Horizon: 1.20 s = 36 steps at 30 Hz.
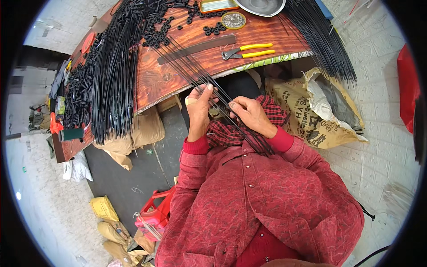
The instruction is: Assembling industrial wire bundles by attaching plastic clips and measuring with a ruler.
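Several thin black rods (182, 62) slant from the table's edge down across my lap. My left hand (200, 109) pinches them near the table, thumb on top; a pale wrap shows on it. Lower down the same rods, my right hand (253, 116) is closed round them, its thumb pressed on top. The far ends reach over the wooden table (151, 84) toward a scatter of small black rings (155, 38). Beyond my hands, pliers with yellow handles (255, 50) lie beside a flat dark strip (198, 50).
Large bundles of black rods hang over the table's left side (113, 80) and right side (324, 42). At the back are a round tin of small metal pieces (233, 20), a tray (218, 6) and a metal bowl (262, 6). A printed sack (289, 95) stands at right.
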{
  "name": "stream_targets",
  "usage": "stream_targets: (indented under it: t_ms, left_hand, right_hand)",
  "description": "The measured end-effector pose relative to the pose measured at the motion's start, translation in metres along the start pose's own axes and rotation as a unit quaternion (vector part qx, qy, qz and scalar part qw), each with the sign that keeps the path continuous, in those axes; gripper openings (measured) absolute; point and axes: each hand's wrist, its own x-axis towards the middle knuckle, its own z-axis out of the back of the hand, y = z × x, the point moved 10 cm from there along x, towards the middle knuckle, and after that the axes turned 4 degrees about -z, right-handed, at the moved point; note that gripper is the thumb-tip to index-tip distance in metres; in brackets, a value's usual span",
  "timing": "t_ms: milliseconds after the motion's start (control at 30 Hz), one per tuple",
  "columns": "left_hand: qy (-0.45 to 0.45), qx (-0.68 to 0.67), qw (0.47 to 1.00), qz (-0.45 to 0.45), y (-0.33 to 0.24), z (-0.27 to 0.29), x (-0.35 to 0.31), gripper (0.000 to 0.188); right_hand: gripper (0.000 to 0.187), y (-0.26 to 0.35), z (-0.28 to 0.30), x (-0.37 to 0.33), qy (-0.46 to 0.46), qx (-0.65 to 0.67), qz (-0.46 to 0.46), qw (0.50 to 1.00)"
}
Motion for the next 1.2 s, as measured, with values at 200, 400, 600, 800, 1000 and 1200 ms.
stream_targets:
  t_ms: [200, 400, 600, 800, 1000, 1200]
  left_hand:
    - [0.013, -0.005, 1.000, 0.010, 0.004, 0.001, 0.003, 0.014]
    - [0.034, -0.009, 0.999, 0.011, 0.005, 0.000, 0.005, 0.014]
    - [0.057, -0.022, 0.998, 0.011, 0.006, -0.001, 0.006, 0.014]
    - [0.059, -0.021, 0.998, 0.031, 0.009, -0.002, 0.005, 0.016]
    - [0.061, -0.022, 0.997, 0.029, 0.008, -0.003, 0.003, 0.016]
    - [0.069, -0.019, 0.997, 0.029, 0.008, -0.002, 0.003, 0.014]
  right_hand:
    - [0.023, -0.009, 0.001, 0.007, 0.013, -0.057, -0.006, 0.998]
    - [0.026, -0.009, 0.002, 0.009, -0.004, -0.030, 0.012, 0.999]
    - [0.027, -0.006, 0.004, 0.008, -0.026, -0.078, 0.021, 0.996]
    - [0.022, 0.002, 0.005, 0.004, -0.034, -0.153, 0.050, 0.986]
    - [0.020, 0.005, 0.007, 0.000, -0.064, -0.149, 0.073, 0.984]
    - [0.022, 0.010, 0.016, -0.002, -0.087, -0.176, 0.095, 0.976]
